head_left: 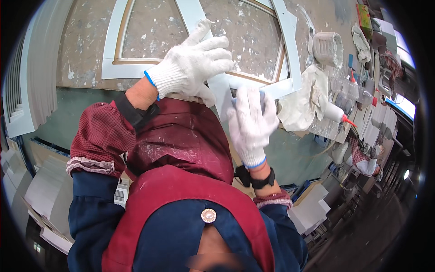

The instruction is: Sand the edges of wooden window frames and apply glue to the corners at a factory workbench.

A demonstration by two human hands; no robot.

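Note:
White gloves with blue cuff edges cover both hands. My left hand [195,61] lies with its fingers spread over a white frame [108,68] with brown-edged openings. Its thumb points down beside a white bar [220,93] of the frame that juts past the table's near edge. To the right of that bar, my right hand [251,120] is closed on a small blue-grey block [262,94], pressed near the frame's lower edge. The fingers cover most of the block, so its exact kind cannot be made out.
The frame rests on a paint-spattered table [81,50]. At right are a crumpled pale cloth [299,106], a white bottle with a red nozzle [333,112], a whitish plastic container [328,49] and clear bottles [342,86]. White panels [41,68] stand at left. Another person [362,158] is far right.

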